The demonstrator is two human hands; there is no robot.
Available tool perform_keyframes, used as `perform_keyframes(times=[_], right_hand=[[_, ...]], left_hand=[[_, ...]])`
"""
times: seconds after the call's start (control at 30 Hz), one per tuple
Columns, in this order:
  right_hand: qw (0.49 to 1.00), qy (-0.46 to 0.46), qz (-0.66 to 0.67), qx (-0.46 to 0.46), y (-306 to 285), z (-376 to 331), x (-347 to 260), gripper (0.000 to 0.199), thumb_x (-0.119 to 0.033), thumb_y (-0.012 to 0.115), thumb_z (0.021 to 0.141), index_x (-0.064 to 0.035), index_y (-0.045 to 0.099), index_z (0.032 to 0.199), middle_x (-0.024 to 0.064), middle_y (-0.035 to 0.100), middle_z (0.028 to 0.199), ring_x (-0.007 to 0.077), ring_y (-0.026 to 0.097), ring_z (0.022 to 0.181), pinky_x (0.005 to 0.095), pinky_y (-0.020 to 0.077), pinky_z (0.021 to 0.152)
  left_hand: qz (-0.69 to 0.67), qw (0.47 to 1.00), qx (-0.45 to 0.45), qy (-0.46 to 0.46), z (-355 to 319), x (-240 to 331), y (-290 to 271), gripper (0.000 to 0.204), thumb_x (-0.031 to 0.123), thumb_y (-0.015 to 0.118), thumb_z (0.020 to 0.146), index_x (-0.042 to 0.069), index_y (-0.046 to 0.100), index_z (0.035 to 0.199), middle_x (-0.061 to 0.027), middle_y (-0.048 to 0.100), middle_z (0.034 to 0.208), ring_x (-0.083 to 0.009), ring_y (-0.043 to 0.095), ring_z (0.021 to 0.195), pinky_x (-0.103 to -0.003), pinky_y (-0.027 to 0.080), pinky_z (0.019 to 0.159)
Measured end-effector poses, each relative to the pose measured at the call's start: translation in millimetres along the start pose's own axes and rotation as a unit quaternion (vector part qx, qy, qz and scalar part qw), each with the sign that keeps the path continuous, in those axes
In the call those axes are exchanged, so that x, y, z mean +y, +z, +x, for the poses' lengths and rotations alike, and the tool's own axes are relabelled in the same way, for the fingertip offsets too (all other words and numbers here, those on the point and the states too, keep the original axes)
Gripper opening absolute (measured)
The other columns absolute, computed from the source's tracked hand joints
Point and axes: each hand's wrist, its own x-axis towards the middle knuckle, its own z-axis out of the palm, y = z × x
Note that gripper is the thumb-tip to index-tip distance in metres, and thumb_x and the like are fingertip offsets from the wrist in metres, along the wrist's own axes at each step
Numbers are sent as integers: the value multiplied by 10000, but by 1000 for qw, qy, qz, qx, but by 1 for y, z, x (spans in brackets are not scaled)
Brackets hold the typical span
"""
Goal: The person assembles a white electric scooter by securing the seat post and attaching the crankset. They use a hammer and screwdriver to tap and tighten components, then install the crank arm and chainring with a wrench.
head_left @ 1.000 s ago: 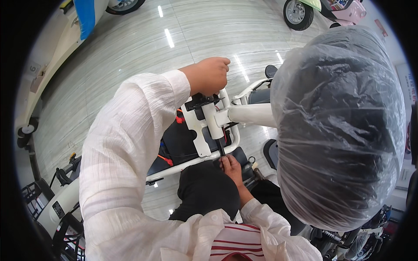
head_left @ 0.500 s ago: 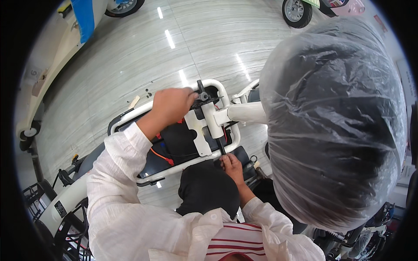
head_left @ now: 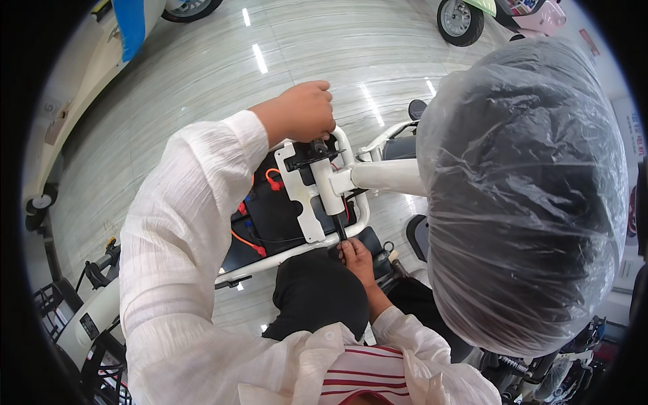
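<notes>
Right hand (head_left: 358, 260): we see fingers and thumb pinched on the near end of a thin, smooth black rod (head_left: 340, 229). Left hand (head_left: 304, 111): curled, back up, above a black bracket (head_left: 316, 160); fingertips hidden, so we can't tell what it grips.

Just beyond the right hand, the rod meets a glossy white tube (head_left: 329, 192), round and stubby, which runs on toward the left hand. Left of the tube we have a flat white metal plate (head_left: 302, 191) with cut-out edges, then orange cables (head_left: 250, 241) over a black surface. Right of both hands: a bulky dark shape in crinkled clear plastic (head_left: 526, 196).

Pose: left arm in a crinkly white sleeve (head_left: 179, 223), arched wide, wrist bent; right forearm angles up-left beside a black trouser leg (head_left: 310, 287).
</notes>
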Motion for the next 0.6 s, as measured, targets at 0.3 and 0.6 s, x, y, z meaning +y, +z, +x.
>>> perform_keyframes(times=[0.3,0.6], right_hand=[[1000,-3,5,1,0,-1,-1,238,-249,523,1008,-61,618,897,-39,534,709,41,452,630,202,384,575],[1000,6,7,-4,1,2,2,223,-233,524,1003,-61,615,894,-33,535,711,45,457,632,205,385,577]], left_hand=[[-6,986,-157,-47,10,12,-17,272,408,604,884,180,729,801,12,691,773,-199,625,873,-324,428,807],[-347,865,-39,-360,-81,82,3,328,341,466,982,67,645,998,-172,679,919,-377,642,877,-496,496,776]])
